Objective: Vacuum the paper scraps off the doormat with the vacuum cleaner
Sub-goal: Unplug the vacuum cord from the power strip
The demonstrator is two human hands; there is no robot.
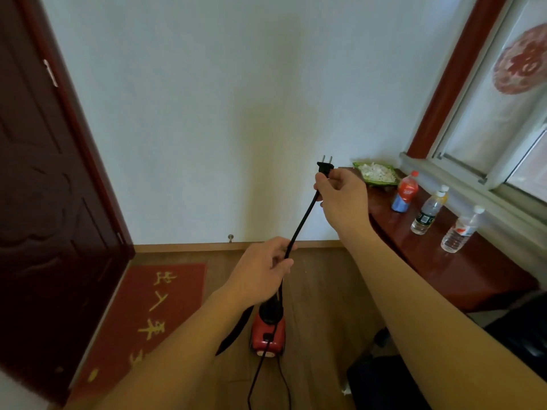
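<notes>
Vacuum cleaner [268,335], red-bodied, stands on the wooden floor [319,291] just right of the doormat [165,306], seemingly upright with its long axis rising toward the camera (its top is hidden behind the left hand [260,270]). That hand curls round the black cord [302,223] while the right hand [343,196] pinches the plug [325,167], prongs pointing up, the stretch between them drawn straight, probably readying it for a socket.

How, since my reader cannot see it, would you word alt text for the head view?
The right hand pinches a black two-pin plug, unplugged, while the left hand grips its cord above a red vacuum cleaner on the wood floor; a red doormat lies left, by a dark door.
</notes>
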